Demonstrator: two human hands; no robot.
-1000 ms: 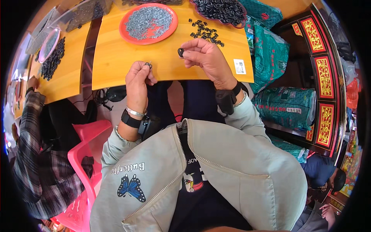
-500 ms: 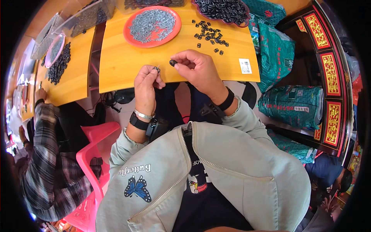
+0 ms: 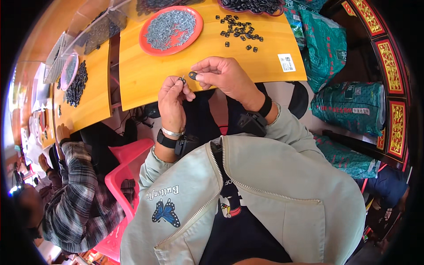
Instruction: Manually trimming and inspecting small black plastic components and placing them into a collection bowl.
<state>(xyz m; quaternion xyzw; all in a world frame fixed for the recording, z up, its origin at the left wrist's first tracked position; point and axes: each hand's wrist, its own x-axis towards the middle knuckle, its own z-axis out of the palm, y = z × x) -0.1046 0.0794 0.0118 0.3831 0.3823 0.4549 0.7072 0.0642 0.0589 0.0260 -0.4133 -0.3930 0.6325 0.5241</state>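
Above the near edge of the wooden table [image 3: 132, 79], my left hand [image 3: 172, 99] pinches a small black part [image 3: 181, 80] between thumb and fingertips. A thin metal pin [image 3: 183, 77] seems to stick up from it. My right hand [image 3: 229, 79] grips a black oval plastic piece [image 3: 193, 75] with a lighter spot on its face. The two parts are close, with a narrow gap between them. Beyond my hands lies a red plate [image 3: 144, 39] heaped with small silvery metal pins [image 3: 170, 28]. Small black plastic parts [image 3: 240, 31] are scattered at the far right of the table.
A dark purple tray [image 3: 265, 14] of black parts stands at the far edge. Green sacks [image 3: 349, 108] lie to the right. On the left are a pink chair [image 3: 115, 179], a person in a plaid sleeve [image 3: 79, 176], and another table [image 3: 95, 104] with black parts [image 3: 77, 86].
The black oval piece in my right hand has come nearer to the part in my left hand, its face turned more into view. The whole view has shifted slightly.
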